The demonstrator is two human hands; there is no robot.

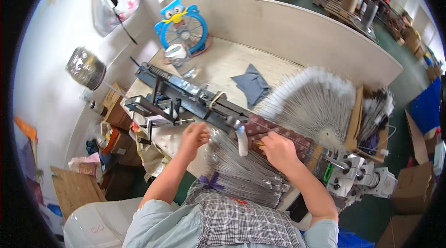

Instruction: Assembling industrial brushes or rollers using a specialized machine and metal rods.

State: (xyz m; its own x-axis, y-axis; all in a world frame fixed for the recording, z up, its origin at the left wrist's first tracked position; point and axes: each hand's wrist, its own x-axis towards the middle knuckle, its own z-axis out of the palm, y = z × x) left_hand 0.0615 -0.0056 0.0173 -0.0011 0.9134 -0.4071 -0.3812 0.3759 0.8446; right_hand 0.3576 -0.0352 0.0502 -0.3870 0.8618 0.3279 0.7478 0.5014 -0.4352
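My left hand (194, 138) is closed, its fingers curled together beside the dark metal bench fixture (186, 94); whatever they may hold is too small to make out. Over the brown polka-dot cloth (297, 142), my right hand (278, 151) is closed too, its fingertips by a small yellowish piece that I cannot name. Between the hands stands a lever handle wrapped in white (242, 142). Below it lies a thick bundle of thin grey wire-like rods (246, 166) near my checked apron. A purple tie (212, 182) sits at the bundle's left end.
A fan-shaped spread of white-ended thin rods (320, 108) lies at the right. Behind the fixture are a grey cloth (252, 85) and a blue cartoon-bird fan (185, 32). A pale partition (288, 25) edges the bench. A metal machine (357, 176) stands at the right.
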